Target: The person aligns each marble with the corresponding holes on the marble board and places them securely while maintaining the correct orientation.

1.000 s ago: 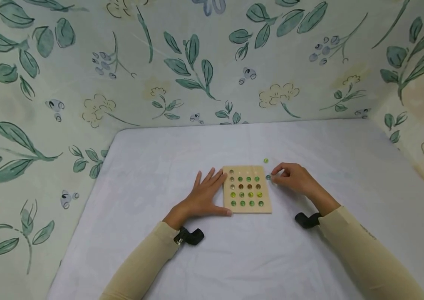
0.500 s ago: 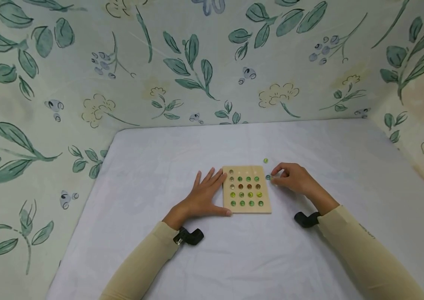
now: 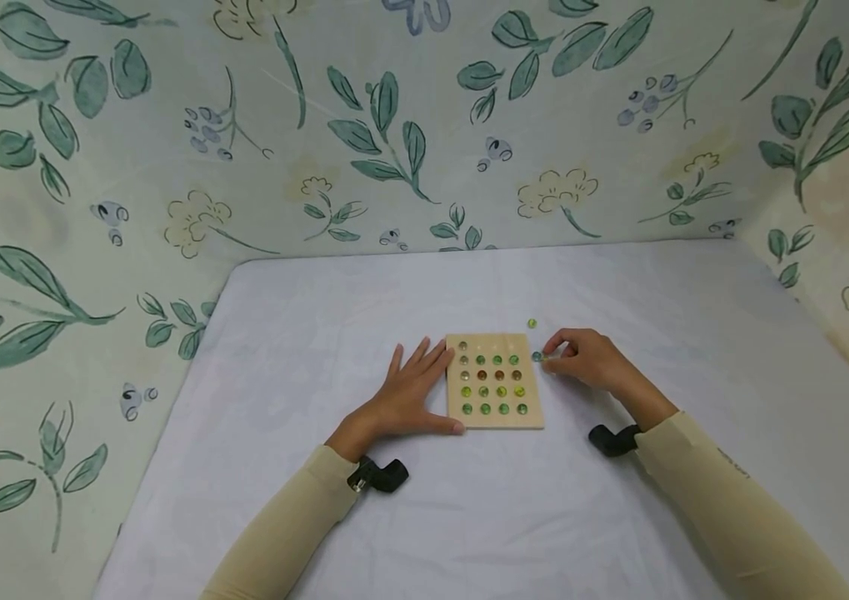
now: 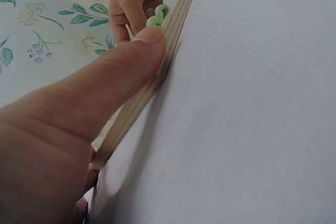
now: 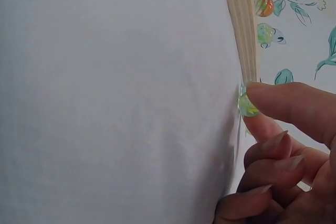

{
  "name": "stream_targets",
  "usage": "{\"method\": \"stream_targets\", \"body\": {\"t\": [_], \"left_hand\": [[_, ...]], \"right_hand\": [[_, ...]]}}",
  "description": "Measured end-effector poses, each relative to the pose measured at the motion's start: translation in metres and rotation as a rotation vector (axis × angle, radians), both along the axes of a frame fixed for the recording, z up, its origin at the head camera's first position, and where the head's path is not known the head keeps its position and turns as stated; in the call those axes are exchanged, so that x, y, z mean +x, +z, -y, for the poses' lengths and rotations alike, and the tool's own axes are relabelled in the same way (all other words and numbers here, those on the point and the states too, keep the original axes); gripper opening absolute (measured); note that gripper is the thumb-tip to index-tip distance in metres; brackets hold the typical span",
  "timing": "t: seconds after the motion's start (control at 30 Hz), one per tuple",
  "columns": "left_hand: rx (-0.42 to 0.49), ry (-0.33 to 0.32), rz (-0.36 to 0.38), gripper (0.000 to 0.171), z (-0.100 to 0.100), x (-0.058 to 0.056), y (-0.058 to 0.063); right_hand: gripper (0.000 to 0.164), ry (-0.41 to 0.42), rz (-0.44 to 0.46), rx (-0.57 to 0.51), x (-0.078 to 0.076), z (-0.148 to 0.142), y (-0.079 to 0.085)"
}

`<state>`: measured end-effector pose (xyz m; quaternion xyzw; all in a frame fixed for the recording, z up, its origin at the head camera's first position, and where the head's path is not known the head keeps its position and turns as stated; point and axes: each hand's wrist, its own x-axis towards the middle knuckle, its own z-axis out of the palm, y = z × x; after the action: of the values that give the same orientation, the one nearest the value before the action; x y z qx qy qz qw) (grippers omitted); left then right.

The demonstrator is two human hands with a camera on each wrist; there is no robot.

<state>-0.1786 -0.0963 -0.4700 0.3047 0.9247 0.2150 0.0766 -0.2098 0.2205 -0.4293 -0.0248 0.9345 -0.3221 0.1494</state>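
A square wooden board [image 3: 495, 422] with rows of glass marbles lies flat on the white cloth. My left hand [image 3: 412, 396] rests at its left side with the fingers spread, the thumb at the near left corner [image 4: 149, 38]. Just beyond the board's right edge, my right hand [image 3: 585, 358] pinches a clear marble with yellow-green inside [image 5: 249, 106] between thumb and index finger. The other fingers of that hand are curled below. A bluish marble [image 3: 536, 357] shows at these fingertips in the head view. One yellow-green marble [image 3: 532, 322] lies loose beyond the board's far right corner.
On the board, the near rows hold green, yellow-green and red-brown marbles; the far row shows one at its left end. The white-covered table [image 3: 364, 308] meets a leaf-patterned cloth wall [image 3: 409, 125] behind and at both sides. Each wrist wears a black camera.
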Motion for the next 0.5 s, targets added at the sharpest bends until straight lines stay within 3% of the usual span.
{"method": "stream_targets", "body": {"t": [0.5], "left_hand": [[0.009, 0.001, 0.005, 0.117, -0.0004, 0.001, 0.0018]], "right_hand": [[0.02, 0.016, -0.009, 0.011, -0.0006, -0.0004, -0.0001]]}}
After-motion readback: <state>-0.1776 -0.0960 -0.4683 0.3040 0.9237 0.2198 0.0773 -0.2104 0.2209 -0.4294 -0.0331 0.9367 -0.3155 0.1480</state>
